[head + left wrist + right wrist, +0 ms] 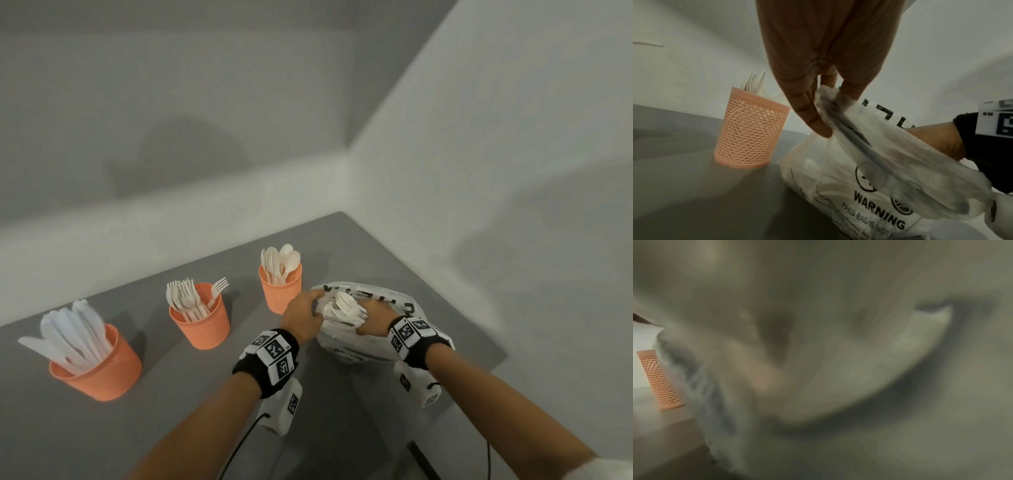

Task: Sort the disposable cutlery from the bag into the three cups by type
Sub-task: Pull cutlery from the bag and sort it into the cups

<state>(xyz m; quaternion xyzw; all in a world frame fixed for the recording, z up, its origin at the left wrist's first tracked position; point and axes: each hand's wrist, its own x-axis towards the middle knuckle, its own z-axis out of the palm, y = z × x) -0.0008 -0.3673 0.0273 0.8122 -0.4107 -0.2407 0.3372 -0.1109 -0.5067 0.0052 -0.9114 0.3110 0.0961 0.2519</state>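
Three orange mesh cups stand in a row on the grey table (191,394): a knife cup (99,370) at the left, a fork cup (202,325) in the middle, a spoon cup (281,291) at the right. Just right of the spoon cup lies the white plastic bag (356,346). My left hand (313,306) pinches the bag's bunched rim, and the left wrist view shows that left hand (828,100) holding the bag (859,186) up. My right hand (368,318) reaches into the bag's mouth and grips a bundle of white cutlery (344,306), spoon bowls showing.
White walls meet in a corner behind the table, close to the bag on the right. The table's right edge (493,342) runs just past my right wrist. The right wrist view is blurred by bag plastic, with only a strip of the spoon cup (659,379) showing.
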